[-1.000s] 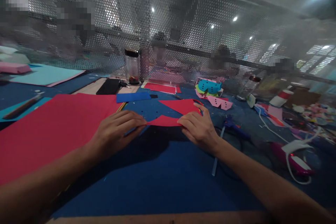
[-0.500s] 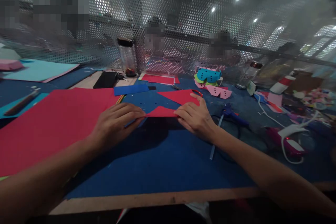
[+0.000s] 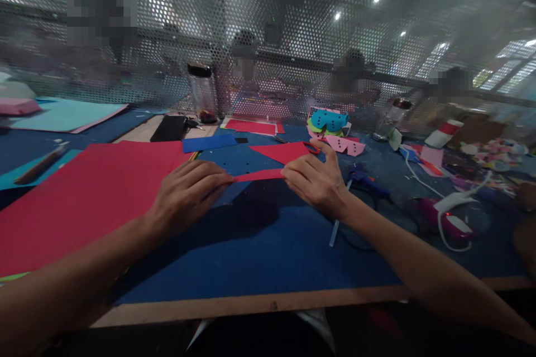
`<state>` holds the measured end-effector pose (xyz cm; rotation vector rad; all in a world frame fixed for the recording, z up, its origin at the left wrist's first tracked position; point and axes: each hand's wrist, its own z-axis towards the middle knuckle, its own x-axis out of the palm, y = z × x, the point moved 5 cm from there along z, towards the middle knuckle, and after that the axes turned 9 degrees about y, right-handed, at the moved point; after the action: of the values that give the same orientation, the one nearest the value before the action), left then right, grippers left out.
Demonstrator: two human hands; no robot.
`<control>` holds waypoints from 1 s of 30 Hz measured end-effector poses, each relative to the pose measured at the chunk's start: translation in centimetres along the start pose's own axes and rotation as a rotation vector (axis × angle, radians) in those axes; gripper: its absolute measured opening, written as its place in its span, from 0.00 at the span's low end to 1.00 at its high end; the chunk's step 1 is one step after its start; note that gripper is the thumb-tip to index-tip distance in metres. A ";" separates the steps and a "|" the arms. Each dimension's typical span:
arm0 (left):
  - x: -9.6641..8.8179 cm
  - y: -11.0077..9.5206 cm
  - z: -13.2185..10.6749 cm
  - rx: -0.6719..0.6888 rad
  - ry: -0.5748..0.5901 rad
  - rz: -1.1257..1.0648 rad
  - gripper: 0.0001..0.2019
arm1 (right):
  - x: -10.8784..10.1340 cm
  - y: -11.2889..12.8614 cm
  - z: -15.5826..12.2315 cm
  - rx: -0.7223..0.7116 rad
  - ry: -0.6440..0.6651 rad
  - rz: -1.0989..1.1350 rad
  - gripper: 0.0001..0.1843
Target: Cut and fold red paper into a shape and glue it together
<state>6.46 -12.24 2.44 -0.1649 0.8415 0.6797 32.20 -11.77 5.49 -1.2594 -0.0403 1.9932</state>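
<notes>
A narrow piece of red paper (image 3: 258, 175) is stretched between my two hands, just above the blue tabletop. My left hand (image 3: 190, 189) pinches its left end, and my right hand (image 3: 314, 181) pinches its right end. Behind it lies a red paper triangle (image 3: 281, 152), partly covered by my right hand. The orange-red handle of a tool (image 3: 311, 148) shows beside my right fingers. To the left, a large sheet of red paper (image 3: 92, 195) lies flat, with my left forearm over its near part.
A blue glue gun (image 3: 368, 181) with a clear glue stick lies right of my right hand. Pink dotted paper cutouts (image 3: 345, 145) sit farther back. A lidded bottle (image 3: 203, 95) stands before the perforated metal screen (image 3: 288, 22). A magenta device with white cable (image 3: 450, 220) is at right.
The red paper between my hands has tilted or folded from a peaked shape into a narrow strip. Both hands keep their pinch, and the view has shifted slightly.
</notes>
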 end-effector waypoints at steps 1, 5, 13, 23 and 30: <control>0.0 -0.1 0.0 0.012 0.023 0.009 0.11 | -0.1 0.2 -0.2 -0.014 0.007 -0.006 0.11; 0.0 -1.2 0.0 0.063 0.178 0.020 0.05 | 0.1 2.1 -1.7 -0.113 0.082 0.003 0.13; 1.0 -3.5 -1.8 0.036 0.377 -0.074 0.09 | 2.0 3.7 -4.7 -0.113 0.234 0.238 0.12; 1.2 -2.5 -2.5 -0.054 0.385 -0.275 0.08 | 1.9 3.2 -4.6 -0.047 0.346 0.428 0.11; 1.4 -2.7 -2.5 -0.104 0.448 -0.396 0.06 | 1.6 2.9 -4.6 0.021 0.334 0.551 0.08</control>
<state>7.21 -14.63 -0.59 -0.5776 1.1609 0.3132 33.78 -14.44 0.79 -1.7061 0.5419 2.1830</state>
